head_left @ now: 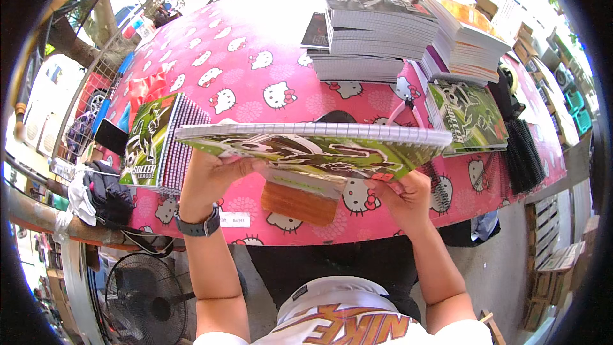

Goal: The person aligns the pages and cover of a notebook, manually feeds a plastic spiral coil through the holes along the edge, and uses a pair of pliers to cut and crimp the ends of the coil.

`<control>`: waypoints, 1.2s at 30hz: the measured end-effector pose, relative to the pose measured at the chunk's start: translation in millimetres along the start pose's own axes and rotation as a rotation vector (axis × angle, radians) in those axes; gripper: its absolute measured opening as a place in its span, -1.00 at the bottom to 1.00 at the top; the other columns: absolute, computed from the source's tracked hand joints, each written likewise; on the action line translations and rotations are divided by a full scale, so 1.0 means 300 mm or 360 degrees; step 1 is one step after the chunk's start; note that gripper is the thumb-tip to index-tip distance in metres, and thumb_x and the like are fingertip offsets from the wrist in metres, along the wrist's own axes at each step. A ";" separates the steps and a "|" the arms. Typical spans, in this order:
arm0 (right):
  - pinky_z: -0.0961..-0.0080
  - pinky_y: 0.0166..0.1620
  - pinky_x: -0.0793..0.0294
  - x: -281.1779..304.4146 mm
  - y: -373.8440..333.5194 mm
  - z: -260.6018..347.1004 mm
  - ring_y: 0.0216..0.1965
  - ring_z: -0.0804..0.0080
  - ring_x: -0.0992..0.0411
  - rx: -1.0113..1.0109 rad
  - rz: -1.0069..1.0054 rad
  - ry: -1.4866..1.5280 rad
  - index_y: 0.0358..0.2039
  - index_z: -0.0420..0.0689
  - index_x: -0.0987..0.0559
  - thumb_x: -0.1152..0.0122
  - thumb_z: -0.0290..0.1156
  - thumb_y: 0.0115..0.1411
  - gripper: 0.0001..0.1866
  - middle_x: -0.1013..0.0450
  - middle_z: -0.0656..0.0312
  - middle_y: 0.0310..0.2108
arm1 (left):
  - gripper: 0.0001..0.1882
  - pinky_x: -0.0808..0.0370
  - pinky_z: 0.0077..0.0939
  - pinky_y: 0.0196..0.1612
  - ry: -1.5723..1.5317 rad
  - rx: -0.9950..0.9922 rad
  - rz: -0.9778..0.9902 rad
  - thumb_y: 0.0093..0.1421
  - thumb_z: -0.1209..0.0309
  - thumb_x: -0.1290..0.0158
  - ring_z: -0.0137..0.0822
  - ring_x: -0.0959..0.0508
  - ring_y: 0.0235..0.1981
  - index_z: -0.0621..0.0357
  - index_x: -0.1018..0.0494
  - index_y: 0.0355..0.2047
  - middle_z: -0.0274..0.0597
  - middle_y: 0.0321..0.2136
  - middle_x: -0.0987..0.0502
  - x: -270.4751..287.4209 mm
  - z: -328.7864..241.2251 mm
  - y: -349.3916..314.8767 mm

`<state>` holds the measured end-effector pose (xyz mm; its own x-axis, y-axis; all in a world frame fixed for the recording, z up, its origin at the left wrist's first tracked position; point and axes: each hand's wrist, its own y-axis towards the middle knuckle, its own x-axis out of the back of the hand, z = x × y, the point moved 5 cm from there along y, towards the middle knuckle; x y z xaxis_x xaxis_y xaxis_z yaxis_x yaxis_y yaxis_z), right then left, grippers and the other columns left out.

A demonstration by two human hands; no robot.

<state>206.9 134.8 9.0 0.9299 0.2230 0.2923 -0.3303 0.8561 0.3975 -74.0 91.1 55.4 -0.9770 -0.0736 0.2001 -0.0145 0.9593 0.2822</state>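
A green spiral notebook [319,153] with a soccer player on its cover is held up over the table, tilted, its white coil edge along the top. My left hand [217,176] grips its left end with the thumb on the cover. My right hand [405,195] pinches its lower edge near the right end. Below the notebook lies a brown wooden block [300,203], partly hidden behind it. A pile of matching notebooks [150,144] sits by my left hand, and more green notebooks [469,115] lie to the right.
Tall stacks of bound pages [377,32] and orange-covered books [472,38] stand at the back right. Pink-handled pliers [405,102] lie before them. Black binding coils [525,153] rest at the right edge, a phone [112,135] at the left. A fan [147,287] stands below the table's left.
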 end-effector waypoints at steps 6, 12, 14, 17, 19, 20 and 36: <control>0.50 -0.36 -0.49 0.014 -0.022 -0.107 -0.44 0.31 -0.49 -0.0370 0.0237 -0.0097 -0.17 -0.13 -0.55 -0.26 -0.55 0.01 -0.69 -0.52 0.16 -0.35 | -0.83 -0.39 -0.64 -0.32 0.0134 0.0147 -0.0196 -0.09 0.60 -0.22 -0.54 -0.42 -0.39 0.20 -0.46 -0.48 -0.40 -0.46 -0.39 -0.009 0.033 0.045; 0.32 -0.21 -0.47 0.080 0.010 0.408 -0.20 0.12 -0.41 0.0876 0.0704 0.0373 -0.08 -0.30 -0.41 -0.14 -0.54 -0.12 -0.51 -0.45 0.08 -0.19 | -0.65 -0.44 -0.52 -0.11 -0.0145 0.0021 -0.0492 0.02 0.70 -0.08 -0.40 -0.47 -0.15 0.23 -0.37 -0.15 -0.25 -0.20 -0.46 0.200 0.266 -0.094; 0.42 -0.32 -0.42 0.047 -0.002 0.487 -0.33 0.23 -0.36 0.1144 0.0369 0.0500 -0.24 -0.34 -0.43 -0.19 -0.51 -0.11 -0.64 -0.40 0.10 -0.33 | -0.56 -0.36 -0.40 0.03 -0.0019 0.0150 -0.0418 0.06 0.60 -0.07 -0.32 -0.42 -0.03 0.27 -0.32 -0.01 -0.17 -0.14 -0.46 0.189 0.311 -0.120; 0.50 -0.44 -0.39 0.075 -0.035 0.553 -0.49 0.31 -0.34 0.1395 0.0057 0.0250 -0.42 -0.32 -0.49 -0.24 -0.50 -0.09 -0.79 -0.38 0.15 -0.48 | -0.26 -0.05 -0.27 0.24 -0.0482 -0.0086 -0.0484 0.20 0.10 0.00 -0.17 -0.28 0.17 0.33 -0.07 0.22 0.04 0.10 -0.33 0.109 0.324 -0.082; 0.47 -0.42 -0.40 0.091 -0.035 0.547 -0.49 0.31 -0.37 0.1333 0.0215 0.0248 -0.43 -0.30 -0.51 -0.24 -0.49 -0.08 -0.81 -0.41 0.15 -0.49 | -0.28 -0.09 -0.30 0.22 -0.0547 -0.0110 -0.0591 0.21 0.07 0.03 -0.18 -0.30 0.15 0.34 -0.08 0.21 0.04 0.07 -0.36 0.118 0.306 -0.088; 0.45 -0.41 -0.40 0.094 -0.024 0.537 -0.49 0.31 -0.39 0.1289 0.0266 0.0253 -0.43 -0.30 -0.52 -0.23 -0.49 -0.07 -0.82 -0.42 0.15 -0.49 | -0.29 -0.13 -0.33 0.20 -0.0611 -0.0139 -0.0670 0.23 0.05 0.05 -0.19 -0.32 0.13 0.34 -0.09 0.20 0.04 0.03 -0.40 0.124 0.278 -0.106; 0.22 -0.17 -0.42 0.286 0.082 -0.372 -0.24 0.09 -0.44 -0.0647 -0.0060 -0.1497 -0.36 -0.17 -0.51 -0.26 -0.32 0.02 -0.77 -0.45 0.06 -0.35 | -0.33 0.05 -0.09 0.26 0.0964 -0.0753 -0.1299 0.17 0.11 -0.03 -0.26 -0.22 0.19 0.25 -0.16 0.17 -0.09 0.07 -0.31 -0.193 -0.032 -0.071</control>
<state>296.7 227.0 -53.3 0.3777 -0.1134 0.9189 -0.0607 0.9873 0.1468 -14.9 72.4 47.0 -0.4450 -0.8774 0.1793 -0.3953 0.3721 0.8398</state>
